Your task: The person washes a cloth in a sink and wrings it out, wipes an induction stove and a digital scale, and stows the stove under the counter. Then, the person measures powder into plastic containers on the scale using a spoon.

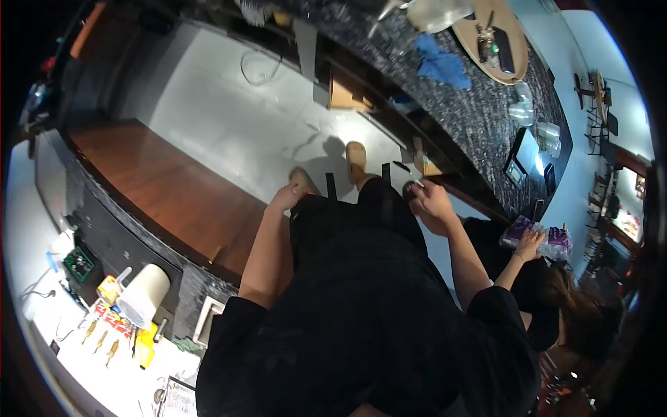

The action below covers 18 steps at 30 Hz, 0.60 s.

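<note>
My left hand (283, 199) hangs beside my left thigh, above the floor. Its fingertips blend with my sandalled foot behind them, so I cannot make out how far they are bent. On the other side, my right hand (435, 200) is closed beside my right thigh. A small dark thing with a reddish spot (411, 188) shows at its fingers; its kind is unclear. Below are my feet in tan sandals (356, 158), and two dark straps (331, 186) hang from my black clothes.
A dark speckled counter (445, 104) runs along the right, bearing a blue cloth (442, 62), an oval tray (511, 35), plastic cups (521, 111) and a tablet (522, 158). Another person's hand (530, 244) holds a purple package (556, 243). Lower left stands a white pitcher (144, 295).
</note>
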Each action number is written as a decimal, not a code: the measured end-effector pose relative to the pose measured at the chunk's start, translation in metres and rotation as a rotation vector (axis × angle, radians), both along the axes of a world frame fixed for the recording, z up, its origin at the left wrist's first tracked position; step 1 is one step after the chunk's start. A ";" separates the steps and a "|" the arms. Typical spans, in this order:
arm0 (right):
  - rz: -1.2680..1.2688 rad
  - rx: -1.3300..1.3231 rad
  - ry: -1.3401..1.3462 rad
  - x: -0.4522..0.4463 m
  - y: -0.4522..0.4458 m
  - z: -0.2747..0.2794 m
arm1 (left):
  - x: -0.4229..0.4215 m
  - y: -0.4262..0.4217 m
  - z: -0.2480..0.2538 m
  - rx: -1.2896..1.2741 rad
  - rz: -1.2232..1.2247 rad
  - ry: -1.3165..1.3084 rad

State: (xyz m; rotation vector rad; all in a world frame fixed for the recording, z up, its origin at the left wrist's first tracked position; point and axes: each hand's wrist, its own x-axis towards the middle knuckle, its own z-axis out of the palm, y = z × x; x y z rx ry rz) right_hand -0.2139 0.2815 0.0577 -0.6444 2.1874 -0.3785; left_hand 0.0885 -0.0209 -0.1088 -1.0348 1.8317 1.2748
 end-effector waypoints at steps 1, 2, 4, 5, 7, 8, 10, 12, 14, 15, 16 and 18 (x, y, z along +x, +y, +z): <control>-0.053 0.003 0.040 0.009 -0.002 0.000 | 0.023 0.017 -0.020 0.043 0.015 -0.011; 0.016 0.032 0.120 0.014 0.001 -0.010 | 0.043 0.035 -0.037 0.106 -0.085 -0.093; 0.021 0.088 0.115 0.019 0.007 -0.032 | 0.081 0.073 -0.061 0.206 -0.184 -0.176; 0.010 0.108 0.119 0.023 0.006 -0.040 | 0.097 0.093 -0.066 0.271 -0.051 -0.207; 0.053 0.206 0.135 0.023 0.001 -0.060 | 0.103 0.116 -0.083 0.350 0.096 -0.231; 0.063 0.205 0.149 0.024 0.002 -0.072 | 0.105 0.124 -0.084 0.346 0.135 -0.249; 0.063 0.235 0.145 0.027 0.008 -0.091 | 0.108 0.140 -0.084 0.354 0.200 -0.294; 0.072 0.293 0.145 0.024 0.014 -0.111 | 0.105 0.153 -0.091 0.357 0.217 -0.305; 0.051 0.285 0.149 0.019 0.024 -0.129 | 0.094 0.167 -0.101 0.311 0.245 -0.337; 0.062 0.303 0.146 0.014 0.036 -0.142 | 0.091 0.176 -0.105 0.331 0.251 -0.342; 0.056 0.240 0.154 0.007 0.050 -0.154 | 0.089 0.188 -0.110 0.279 0.269 -0.342; 0.061 0.194 0.181 -0.018 0.080 -0.181 | 0.073 0.207 -0.111 0.191 0.285 -0.344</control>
